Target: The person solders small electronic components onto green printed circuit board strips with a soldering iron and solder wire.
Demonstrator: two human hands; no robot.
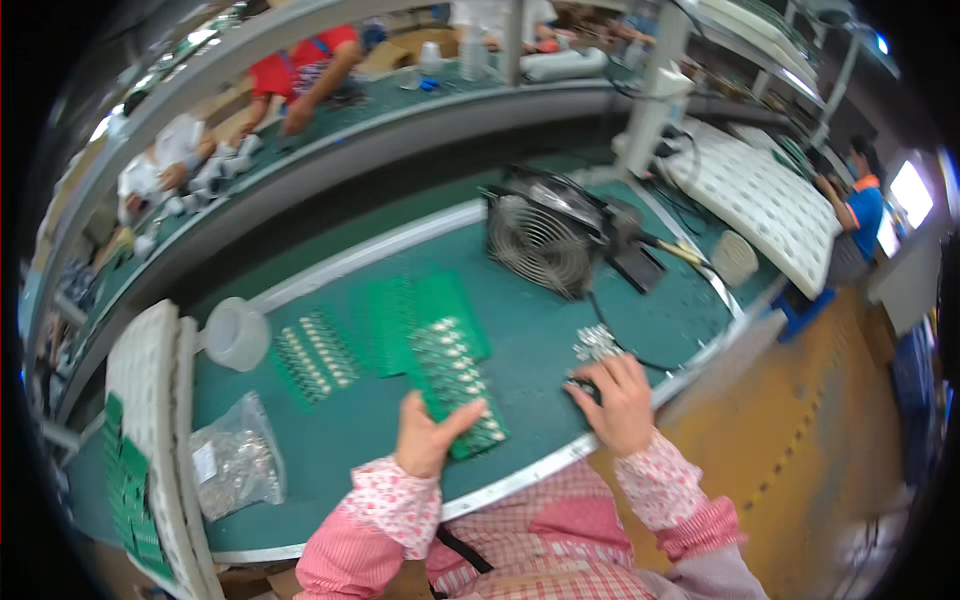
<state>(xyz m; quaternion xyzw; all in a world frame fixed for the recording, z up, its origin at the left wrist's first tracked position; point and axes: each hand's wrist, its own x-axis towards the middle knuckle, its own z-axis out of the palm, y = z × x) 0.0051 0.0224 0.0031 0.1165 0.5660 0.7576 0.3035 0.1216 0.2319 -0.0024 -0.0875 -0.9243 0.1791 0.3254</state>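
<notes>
My left hand [430,432] grips the lower left edge of a green circuit board panel [455,375], its thumb lying over the board. Rows of small pale parts stand on that panel. My right hand [615,400] is near the table's front edge, fingers bent around a small dark thing [582,390] that I cannot make out. Just beyond its fingertips lies a little pile of silvery metal parts [597,343]. Bare green panels [385,320] lie beyond the held board, and another panel with rows of parts [315,355] is to their left.
A black fan with a wire guard [540,235] stands at the back, its cable running along the right side. On the left are a white tub [237,334], a bag of small parts [240,460] and white trays [150,400] holding green boards. Co-workers sit beyond the table.
</notes>
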